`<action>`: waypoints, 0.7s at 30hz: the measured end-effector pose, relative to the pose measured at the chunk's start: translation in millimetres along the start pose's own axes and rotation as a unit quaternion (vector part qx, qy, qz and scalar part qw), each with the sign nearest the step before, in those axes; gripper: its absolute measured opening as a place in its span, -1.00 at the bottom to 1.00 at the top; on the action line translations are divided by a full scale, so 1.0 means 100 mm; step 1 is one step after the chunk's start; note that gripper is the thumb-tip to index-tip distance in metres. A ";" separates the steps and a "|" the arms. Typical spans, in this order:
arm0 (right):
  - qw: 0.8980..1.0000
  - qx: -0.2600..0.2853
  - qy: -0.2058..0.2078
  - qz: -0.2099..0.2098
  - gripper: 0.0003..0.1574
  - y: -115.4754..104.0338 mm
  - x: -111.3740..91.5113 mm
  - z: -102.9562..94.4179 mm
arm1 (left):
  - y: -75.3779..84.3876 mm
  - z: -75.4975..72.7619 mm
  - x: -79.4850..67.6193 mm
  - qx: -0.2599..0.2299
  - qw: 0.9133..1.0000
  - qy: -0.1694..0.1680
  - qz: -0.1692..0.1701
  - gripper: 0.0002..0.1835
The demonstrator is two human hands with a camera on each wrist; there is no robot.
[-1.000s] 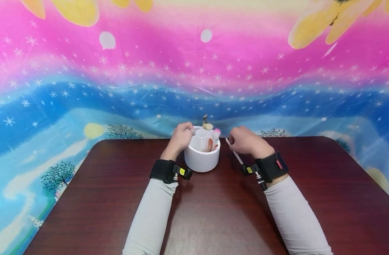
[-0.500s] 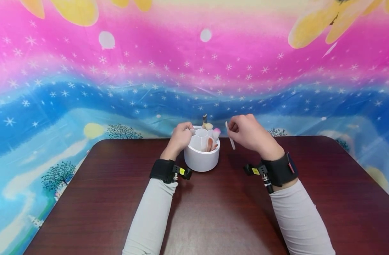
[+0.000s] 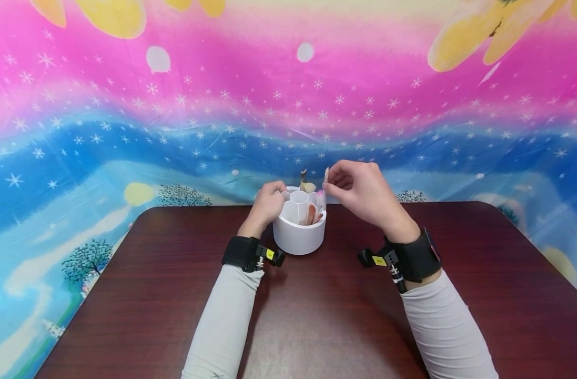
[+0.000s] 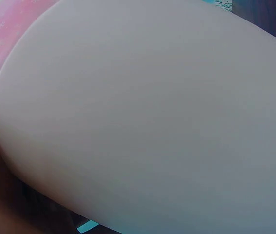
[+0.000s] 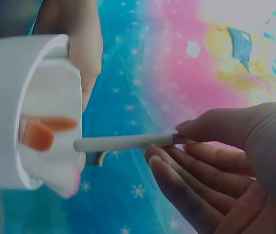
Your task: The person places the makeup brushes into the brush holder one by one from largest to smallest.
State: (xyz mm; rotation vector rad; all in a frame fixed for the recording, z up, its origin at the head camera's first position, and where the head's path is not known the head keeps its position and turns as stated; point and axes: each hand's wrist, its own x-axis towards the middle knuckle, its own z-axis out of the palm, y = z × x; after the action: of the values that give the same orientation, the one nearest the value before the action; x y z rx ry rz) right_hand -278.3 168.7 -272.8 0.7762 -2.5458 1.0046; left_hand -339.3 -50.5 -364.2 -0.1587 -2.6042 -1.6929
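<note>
A round white desk organizer (image 3: pixel 299 239) with several compartments stands near the table's back edge. My left hand (image 3: pixel 268 205) grips its left rim, fingers curled over the edge. In the left wrist view the organizer's white wall (image 4: pixel 142 117) fills most of the picture. My right hand (image 3: pixel 364 192) pinches a slim white stick (image 5: pixel 123 143) between thumb and fingertips, at the organizer's right side. The stick's rounded lower end is right at the opening in the right wrist view. Inside, a pink-and-white bristled brush (image 5: pixel 65 184) and orange-brown pieces (image 5: pixel 40 135) show on the right side.
A cream, rounded tip (image 3: pixel 309 187) and a brown-gold piece (image 3: pixel 303 176) stick up at the organizer's back. The dark wooden table (image 3: pixel 297 326) spreads out in front. Behind it hangs a colourful snowflake-print cloth (image 3: pixel 269 105).
My right hand has risen from beside the organizer and moved left with the white stick, which now stands nearly upright at the organizer's right rim. My left hand stays put.
</note>
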 end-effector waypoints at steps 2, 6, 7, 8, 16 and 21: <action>1.000 0.014 -0.008 -0.003 -0.90 -0.02 0.00 0.02 | 0.00 0.00 0.00 0.001 1.000 0.000 0.002 -0.80; 0.999 0.031 -0.031 -0.009 -0.89 -0.04 0.01 0.08 | -0.01 0.00 0.01 0.004 1.000 -0.002 0.001 -0.80; 0.999 0.032 -0.037 -0.009 -0.89 -0.05 0.01 0.10 | -0.01 0.00 0.01 0.004 1.000 -0.002 0.001 -0.80; 0.998 0.035 -0.044 -0.008 -0.88 -0.05 0.02 0.11 | -0.01 0.00 0.01 0.005 1.000 -0.002 0.000 -0.80; 0.996 0.035 -0.084 -0.004 -0.90 -0.04 0.04 0.20 | 0.00 0.00 0.00 0.008 1.000 0.002 0.002 -0.80; 0.994 0.033 -0.106 -0.005 -0.91 -0.03 0.04 0.23 | 0.00 0.00 0.00 0.007 1.000 0.005 0.006 -0.80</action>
State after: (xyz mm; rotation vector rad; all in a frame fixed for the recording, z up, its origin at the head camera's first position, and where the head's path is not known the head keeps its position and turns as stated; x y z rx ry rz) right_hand -281.1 148.9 -285.9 0.9582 -2.6939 1.0588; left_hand -339.3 -50.3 -363.8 -0.1642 -2.6024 -1.6678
